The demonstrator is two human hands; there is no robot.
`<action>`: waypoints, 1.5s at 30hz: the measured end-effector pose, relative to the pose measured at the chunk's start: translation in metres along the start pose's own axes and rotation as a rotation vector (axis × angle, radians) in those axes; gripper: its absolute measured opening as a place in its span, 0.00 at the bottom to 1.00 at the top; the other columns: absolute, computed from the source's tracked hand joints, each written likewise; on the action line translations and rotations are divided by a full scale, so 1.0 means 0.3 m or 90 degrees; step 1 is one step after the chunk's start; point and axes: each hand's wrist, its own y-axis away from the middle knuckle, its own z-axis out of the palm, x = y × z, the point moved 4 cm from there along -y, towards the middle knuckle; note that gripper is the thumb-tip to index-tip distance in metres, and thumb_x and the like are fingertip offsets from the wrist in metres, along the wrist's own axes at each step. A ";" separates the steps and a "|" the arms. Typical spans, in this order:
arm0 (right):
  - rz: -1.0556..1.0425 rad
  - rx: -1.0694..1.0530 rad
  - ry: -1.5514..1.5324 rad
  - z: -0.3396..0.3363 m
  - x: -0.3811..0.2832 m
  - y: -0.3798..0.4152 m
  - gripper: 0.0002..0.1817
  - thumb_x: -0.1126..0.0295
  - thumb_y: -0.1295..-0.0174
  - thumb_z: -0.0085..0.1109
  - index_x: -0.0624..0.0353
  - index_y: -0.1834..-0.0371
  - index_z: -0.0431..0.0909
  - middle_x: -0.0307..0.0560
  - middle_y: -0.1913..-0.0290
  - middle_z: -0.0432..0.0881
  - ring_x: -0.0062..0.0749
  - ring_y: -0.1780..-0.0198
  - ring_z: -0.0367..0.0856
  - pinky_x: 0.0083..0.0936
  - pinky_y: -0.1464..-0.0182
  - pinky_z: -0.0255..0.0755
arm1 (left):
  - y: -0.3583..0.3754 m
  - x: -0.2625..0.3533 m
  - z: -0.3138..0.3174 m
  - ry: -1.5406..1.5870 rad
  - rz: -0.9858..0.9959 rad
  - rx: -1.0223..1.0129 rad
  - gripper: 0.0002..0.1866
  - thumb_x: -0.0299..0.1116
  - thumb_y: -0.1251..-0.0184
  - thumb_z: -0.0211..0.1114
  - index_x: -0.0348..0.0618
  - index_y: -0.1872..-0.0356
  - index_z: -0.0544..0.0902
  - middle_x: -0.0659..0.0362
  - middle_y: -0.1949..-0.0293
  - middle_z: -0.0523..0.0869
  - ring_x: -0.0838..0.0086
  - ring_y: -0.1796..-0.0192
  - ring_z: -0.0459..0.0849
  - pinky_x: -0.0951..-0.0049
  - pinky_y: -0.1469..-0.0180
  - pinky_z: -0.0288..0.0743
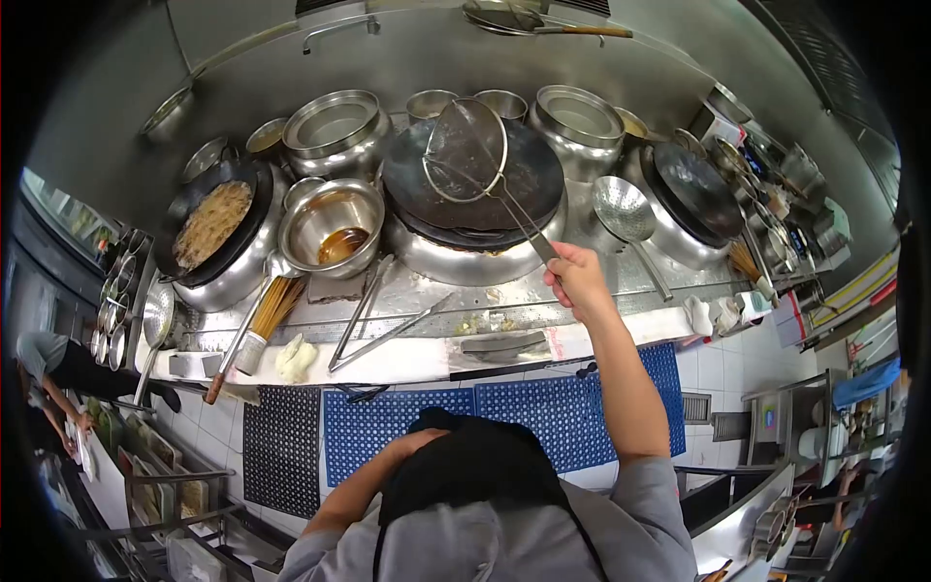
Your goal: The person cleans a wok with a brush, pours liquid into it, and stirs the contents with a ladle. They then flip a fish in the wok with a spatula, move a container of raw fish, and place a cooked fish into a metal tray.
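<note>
My right hand (579,281) is closed round the dark handle of a round mesh strainer (466,150). The strainer's wire basket is held over the large dark wok (538,184) on the middle burner. My left hand (424,442) lies against the black apron (475,461) at my front, its fingers hidden. Left of the middle wok is a steel bowl (296,228) with brown liquid in it. To the right, a perforated ladle (626,209) lies on the steel counter, near my right hand.
Brown food bubbles in the left wok (215,223). Another wok (693,189) sits at the right. Metal tongs (393,335), a bamboo brush (276,310) and a crumpled cloth (296,359) line the counter's front. A person (63,364) stands at the far left.
</note>
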 end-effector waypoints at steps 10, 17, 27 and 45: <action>-0.081 0.193 0.177 -0.176 -0.030 -0.044 0.27 0.78 0.40 0.49 0.67 0.34 0.71 0.44 0.77 0.79 0.20 0.87 0.67 0.23 0.85 0.58 | 0.208 -0.292 0.012 0.313 -0.482 -0.020 0.37 0.63 0.32 0.56 0.40 0.36 0.76 0.52 0.39 0.81 0.65 0.41 0.80 0.63 0.39 0.74; -0.050 0.258 0.282 -0.216 0.058 -0.137 0.32 0.79 0.41 0.48 0.69 0.28 0.62 0.43 0.80 0.76 0.21 0.87 0.65 0.22 0.87 0.56 | 0.269 0.044 -0.052 0.050 -0.698 -0.026 0.43 0.71 0.37 0.52 0.41 0.38 0.79 0.50 0.43 0.84 0.62 0.46 0.84 0.62 0.42 0.75; 0.200 0.073 -0.178 -0.061 0.098 -0.174 0.12 0.82 0.39 0.48 0.65 0.53 0.70 0.46 0.75 0.76 0.18 0.84 0.66 0.16 0.88 0.56 | 0.186 -0.095 -0.124 -0.283 -0.566 -0.032 0.25 0.52 0.39 0.59 0.42 0.54 0.87 0.49 0.50 0.87 0.58 0.49 0.86 0.59 0.47 0.76; 0.153 -0.039 -0.329 0.089 0.113 -0.287 0.14 0.81 0.37 0.47 0.64 0.48 0.70 0.44 0.75 0.76 0.16 0.83 0.64 0.13 0.87 0.53 | -0.017 0.238 -0.039 0.013 0.024 0.092 0.29 0.54 0.26 0.53 0.39 0.39 0.78 0.50 0.40 0.81 0.64 0.35 0.77 0.66 0.31 0.65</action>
